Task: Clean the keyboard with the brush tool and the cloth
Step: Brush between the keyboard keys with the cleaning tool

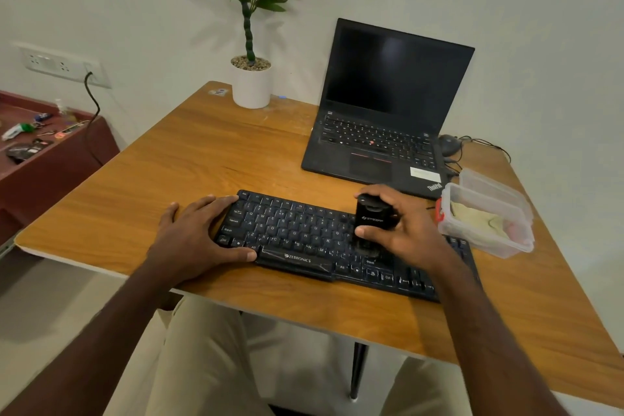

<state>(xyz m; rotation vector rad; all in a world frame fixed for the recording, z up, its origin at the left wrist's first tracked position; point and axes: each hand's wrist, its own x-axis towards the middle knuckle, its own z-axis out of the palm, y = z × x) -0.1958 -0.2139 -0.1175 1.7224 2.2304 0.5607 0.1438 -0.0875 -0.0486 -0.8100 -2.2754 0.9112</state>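
Keyboard (304,240) lies at table (169,162) front edge, 6 o'clock. R hand (401,226) grips brush tool (370,223) upright, bristles on keys, right of centre. L hand (199,233) flat, fingers straight, on keyboard's 9 o'clock end. Cloth (479,218) in tub (486,240) at 3; laptop (388,111) at 1; plant (251,78) at 12.

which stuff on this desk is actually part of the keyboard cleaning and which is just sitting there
In use:
keyboard, steadied by the left hand
brush tool, gripped by the right hand, bristles on the keys
cloth, waiting in the plastic container

Just lying about:
laptop
potted plant
mouse
clutter on the side cabinet
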